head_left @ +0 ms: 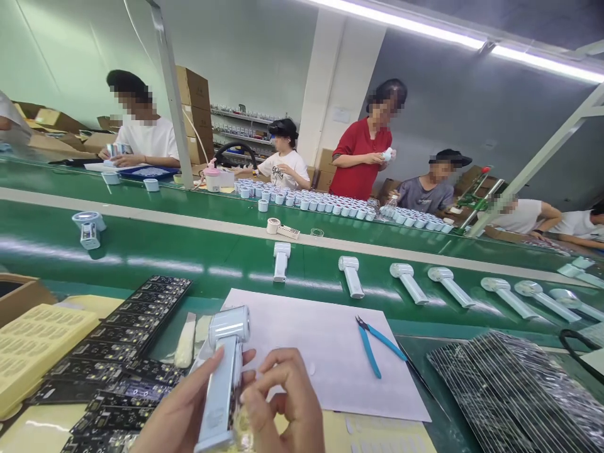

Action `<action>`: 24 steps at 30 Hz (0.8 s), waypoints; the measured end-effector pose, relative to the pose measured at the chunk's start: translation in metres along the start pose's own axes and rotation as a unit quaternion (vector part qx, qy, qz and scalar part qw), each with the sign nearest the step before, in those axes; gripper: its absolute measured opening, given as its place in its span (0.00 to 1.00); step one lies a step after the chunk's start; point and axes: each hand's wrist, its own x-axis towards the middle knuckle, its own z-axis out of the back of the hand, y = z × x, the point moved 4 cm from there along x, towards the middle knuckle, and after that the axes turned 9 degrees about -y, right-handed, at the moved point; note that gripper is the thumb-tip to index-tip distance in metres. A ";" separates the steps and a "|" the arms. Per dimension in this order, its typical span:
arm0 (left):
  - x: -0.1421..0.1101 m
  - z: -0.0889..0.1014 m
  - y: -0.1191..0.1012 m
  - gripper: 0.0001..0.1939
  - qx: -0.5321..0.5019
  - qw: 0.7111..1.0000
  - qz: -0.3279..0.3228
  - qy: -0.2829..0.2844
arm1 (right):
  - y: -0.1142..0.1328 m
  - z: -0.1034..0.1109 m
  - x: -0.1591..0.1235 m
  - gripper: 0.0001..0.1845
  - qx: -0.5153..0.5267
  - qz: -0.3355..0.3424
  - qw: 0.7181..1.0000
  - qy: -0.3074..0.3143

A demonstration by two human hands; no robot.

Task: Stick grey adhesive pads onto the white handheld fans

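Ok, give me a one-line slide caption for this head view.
Both hands, left hand and right hand, hold a pale handheld fan above white paper beside blue cutters.

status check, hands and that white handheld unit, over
Left hand and right hand both gripping white handheld unit, upright over bench. Blue cutters on white sheet, apart. Nothing blocking.

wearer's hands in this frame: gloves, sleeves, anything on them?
Both bare. The left hand and the right hand show no gloves, and no rings or finger cots on the visible fingers. No sleeve cuff, watch or wrist strap enters the frame; only the hands and a little of the left forearm show at the bottom edge.
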 end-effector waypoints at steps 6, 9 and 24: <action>0.028 -0.022 -0.088 0.20 0.235 0.945 -0.226 0.035 | -0.031 -0.001 0.035 0.16 -0.191 0.002 0.980 0.049; 0.060 -0.043 -0.132 0.10 0.285 0.920 -0.268 0.023 | -0.047 -0.020 0.052 0.28 -0.342 0.068 0.927 0.136; 0.162 -0.087 -0.228 0.20 0.411 0.763 -0.481 -0.131 | -0.107 -0.074 0.092 0.24 -0.473 0.252 0.838 0.104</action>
